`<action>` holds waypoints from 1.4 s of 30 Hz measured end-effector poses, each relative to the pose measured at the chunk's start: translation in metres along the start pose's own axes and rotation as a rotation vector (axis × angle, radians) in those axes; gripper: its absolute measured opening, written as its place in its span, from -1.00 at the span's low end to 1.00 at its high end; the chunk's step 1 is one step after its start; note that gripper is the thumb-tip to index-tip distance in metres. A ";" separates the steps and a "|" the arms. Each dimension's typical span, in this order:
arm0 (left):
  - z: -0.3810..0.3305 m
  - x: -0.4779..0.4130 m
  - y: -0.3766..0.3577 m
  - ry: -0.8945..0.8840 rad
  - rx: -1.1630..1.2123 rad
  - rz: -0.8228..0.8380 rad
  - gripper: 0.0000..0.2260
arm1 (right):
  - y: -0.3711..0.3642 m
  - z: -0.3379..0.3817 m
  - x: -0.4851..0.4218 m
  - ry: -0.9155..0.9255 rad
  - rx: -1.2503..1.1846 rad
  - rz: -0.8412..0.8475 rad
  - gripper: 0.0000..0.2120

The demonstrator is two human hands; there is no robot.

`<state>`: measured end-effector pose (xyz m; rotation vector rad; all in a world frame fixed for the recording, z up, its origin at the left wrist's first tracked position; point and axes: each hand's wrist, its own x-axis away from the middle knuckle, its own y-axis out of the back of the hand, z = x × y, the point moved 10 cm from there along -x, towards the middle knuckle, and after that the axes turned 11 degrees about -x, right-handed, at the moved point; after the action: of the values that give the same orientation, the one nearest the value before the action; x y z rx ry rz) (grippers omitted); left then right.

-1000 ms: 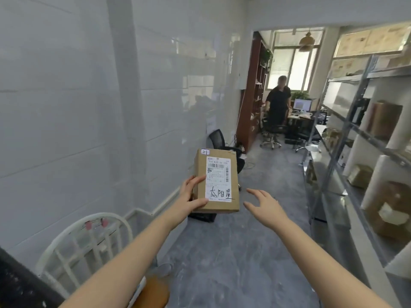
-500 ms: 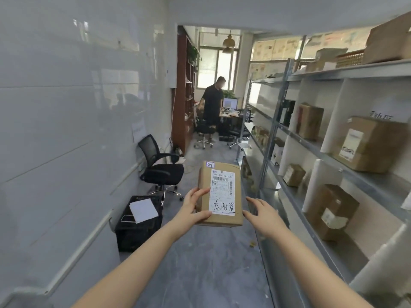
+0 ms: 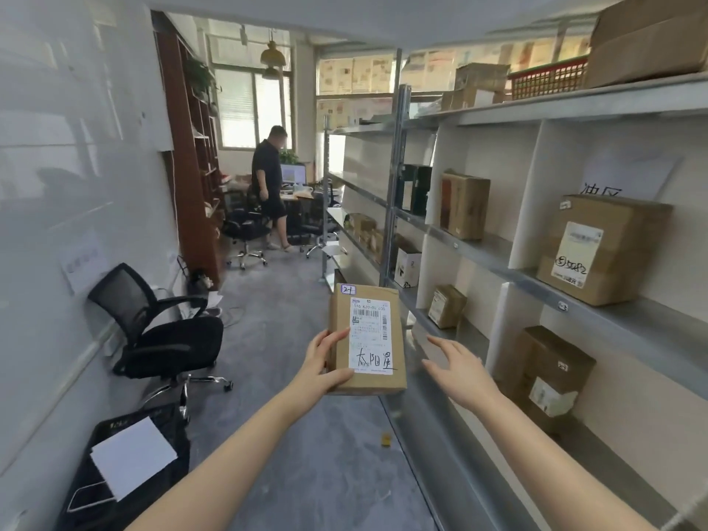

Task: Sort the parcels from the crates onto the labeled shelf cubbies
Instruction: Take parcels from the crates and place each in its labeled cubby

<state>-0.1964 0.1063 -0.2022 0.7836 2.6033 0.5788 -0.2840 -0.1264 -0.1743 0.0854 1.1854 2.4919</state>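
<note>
Parcel sits just below the middle of the frame, a small brown cardboard box held upright with its white shipping label facing the camera, handwritten characters across the label's bottom and a little "21" tag at the top left corner. Left hand has it gripped along the left edge, thumb on the front face, fingers tucked behind. Right hand is just to the right of the box, not touching it, palm turned toward it with fingers spread and holding nothing. Along the right side of the frame runs the metal shelf with white dividers making cubbies, several already holding cardboard boxes, like the big one at right with a label. Lower left there's a black crate with a white sheet on top, and a black office chair just past it. Someone in dark clothes is standing by the desks at the far end.
</note>
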 end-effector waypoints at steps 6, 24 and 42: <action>0.059 -0.107 0.008 -0.011 0.012 0.044 -0.44 | -0.026 -0.009 -0.116 -0.023 0.043 0.016 -0.48; 0.243 -0.409 0.119 -0.013 -0.002 0.168 -0.44 | -0.145 0.015 -0.434 -0.087 0.088 -0.034 -0.39; 0.353 -0.660 0.151 -0.137 0.057 0.538 -0.43 | -0.215 -0.002 -0.583 -0.462 0.041 -0.303 -0.53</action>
<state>0.5425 -0.0665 -0.2869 1.5034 2.2852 0.5676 0.3222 -0.2149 -0.2770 0.4334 0.9693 2.0365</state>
